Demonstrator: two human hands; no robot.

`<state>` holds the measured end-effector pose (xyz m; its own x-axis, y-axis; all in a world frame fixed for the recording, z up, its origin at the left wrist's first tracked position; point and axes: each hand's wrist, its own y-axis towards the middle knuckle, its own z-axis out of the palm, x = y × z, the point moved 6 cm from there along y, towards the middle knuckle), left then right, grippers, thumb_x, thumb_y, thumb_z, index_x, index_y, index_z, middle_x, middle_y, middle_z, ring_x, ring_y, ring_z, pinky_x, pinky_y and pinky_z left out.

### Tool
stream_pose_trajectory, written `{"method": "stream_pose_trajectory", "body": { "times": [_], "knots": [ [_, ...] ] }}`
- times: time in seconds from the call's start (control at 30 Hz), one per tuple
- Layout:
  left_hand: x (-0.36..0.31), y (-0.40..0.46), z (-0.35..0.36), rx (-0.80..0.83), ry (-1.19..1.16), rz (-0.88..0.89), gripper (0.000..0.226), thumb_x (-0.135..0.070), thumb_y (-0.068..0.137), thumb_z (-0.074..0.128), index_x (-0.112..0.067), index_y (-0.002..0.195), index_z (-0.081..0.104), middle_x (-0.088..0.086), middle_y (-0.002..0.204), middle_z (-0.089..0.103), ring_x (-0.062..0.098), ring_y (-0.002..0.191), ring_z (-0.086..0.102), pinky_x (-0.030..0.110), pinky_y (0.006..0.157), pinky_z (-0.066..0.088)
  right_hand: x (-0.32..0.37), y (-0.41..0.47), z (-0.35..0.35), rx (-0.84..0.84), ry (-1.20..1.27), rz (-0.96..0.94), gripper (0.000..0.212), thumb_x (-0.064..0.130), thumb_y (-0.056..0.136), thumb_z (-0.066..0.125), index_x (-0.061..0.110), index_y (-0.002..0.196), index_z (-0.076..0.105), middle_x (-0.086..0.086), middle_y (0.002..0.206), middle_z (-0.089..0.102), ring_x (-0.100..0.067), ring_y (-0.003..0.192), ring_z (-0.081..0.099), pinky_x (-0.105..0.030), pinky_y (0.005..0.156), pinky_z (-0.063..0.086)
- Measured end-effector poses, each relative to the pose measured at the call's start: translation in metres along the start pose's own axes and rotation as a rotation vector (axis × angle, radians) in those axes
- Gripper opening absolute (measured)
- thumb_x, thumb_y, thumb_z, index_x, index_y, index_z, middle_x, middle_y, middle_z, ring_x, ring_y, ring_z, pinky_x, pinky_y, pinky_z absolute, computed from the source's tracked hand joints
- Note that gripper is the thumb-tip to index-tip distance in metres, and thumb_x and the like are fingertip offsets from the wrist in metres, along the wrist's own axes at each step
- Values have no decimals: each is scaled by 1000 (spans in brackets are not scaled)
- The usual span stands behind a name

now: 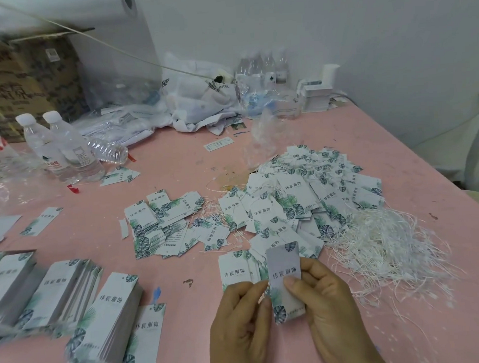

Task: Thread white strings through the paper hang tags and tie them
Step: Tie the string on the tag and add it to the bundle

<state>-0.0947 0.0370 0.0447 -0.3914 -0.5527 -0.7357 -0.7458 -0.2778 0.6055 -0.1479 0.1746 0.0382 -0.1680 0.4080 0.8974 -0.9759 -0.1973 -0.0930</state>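
A white hang tag (284,264) with a green leaf print stands upright between both hands near the table's front edge. My right hand (327,306) pinches its lower half from the right. My left hand (240,322) touches its lower left edge with fingers curled. No string shows on this tag. A tangled pile of white strings (384,247) lies just right of the hands. A big heap of tags with strings (301,195) lies behind them, and a smaller scatter of tags (163,222) spreads to the left.
Neat stacks of tags (60,290) stand at the front left on the pink table (182,278). Water bottles (60,149) stand at the back left before a cardboard box (31,77). Plastic bags (200,98) and more bottles crowd the back wall.
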Motion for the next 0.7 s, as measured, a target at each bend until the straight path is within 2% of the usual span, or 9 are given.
{"method": "stream_pose_trajectory", "body": {
  "times": [0.13, 0.27, 0.33, 0.37, 0.43, 0.5, 0.53, 0.6, 0.7],
  "knots": [
    [4, 3, 1, -12, 22, 0, 20, -24, 87, 58, -32, 102, 69, -23, 98, 57, -6, 72, 57, 1, 62, 39, 30, 19, -15, -160, -223, 5, 17, 17, 78, 69, 27, 91, 74, -8, 91, 76, -25, 70, 73, -31, 52, 55],
    [7, 2, 5, 14, 35, 25, 17, -22, 88, 57, -32, 97, 68, -23, 97, 57, -5, 72, 57, 4, 59, 40, 76, 83, -27, -258, -469, -68, 16, 10, 90, 64, 22, 99, 70, 6, 83, 76, -13, 63, 72, -21, 47, 52],
    [7, 2, 5, 26, 34, 26, 18, -22, 87, 57, -32, 96, 68, -23, 96, 57, -4, 68, 56, 6, 56, 40, 91, 119, -26, -249, -575, -76, 19, 8, 92, 60, 20, 104, 69, 6, 85, 76, -12, 69, 70, -25, 57, 56],
    [7, 3, 4, 27, 33, 21, 18, -22, 87, 56, -33, 95, 68, -23, 95, 57, -3, 66, 55, 7, 54, 39, 95, 134, -26, -243, -657, -73, 20, 7, 93, 58, 15, 110, 67, 3, 95, 74, -16, 77, 67, -29, 68, 55],
    [9, 4, 3, 19, 38, -11, 18, -22, 86, 55, -33, 94, 67, -22, 93, 58, -2, 61, 54, 9, 51, 38, 97, 149, -28, -253, -957, -60, 35, 13, 96, 55, 6, 130, 53, -6, 115, 58, -19, 91, 55, -31, 79, 44],
    [13, 5, 0, 6, 57, -49, 17, -24, 84, 55, -33, 93, 67, -21, 94, 57, -2, 63, 53, 8, 52, 38, 95, 140, -28, -286, -1123, -132, 44, 18, 98, 54, 13, 140, 44, -7, 136, 48, -17, 108, 51, -30, 88, 38],
    [14, 7, -2, -3, 76, -62, 17, -25, 83, 55, -33, 93, 66, -21, 95, 57, -3, 69, 53, 6, 57, 39, 92, 127, -26, -286, -1117, -191, 42, 19, 98, 55, 18, 139, 46, -3, 138, 48, -14, 113, 51, -28, 91, 37],
    [16, 9, -3, -10, 140, -65, 19, -28, 80, 56, -29, 95, 68, -19, 99, 57, -1, 88, 53, 7, 72, 43, 76, 98, -23, -254, -1078, -256, 34, 23, 96, 59, 25, 129, 54, 5, 128, 53, -2, 105, 54, -25, 92, 42],
    [20, 11, 3, 89, 307, -104, 40, -38, 72, 64, -16, 104, 72, -4, 110, 64, 17, 109, 53, 32, 93, 44, 43, 65, -19, -167, -1124, -211, 41, 33, 91, 65, 27, 130, 54, 13, 121, 50, 5, 98, 51, -18, 83, 41]
  ]
}}
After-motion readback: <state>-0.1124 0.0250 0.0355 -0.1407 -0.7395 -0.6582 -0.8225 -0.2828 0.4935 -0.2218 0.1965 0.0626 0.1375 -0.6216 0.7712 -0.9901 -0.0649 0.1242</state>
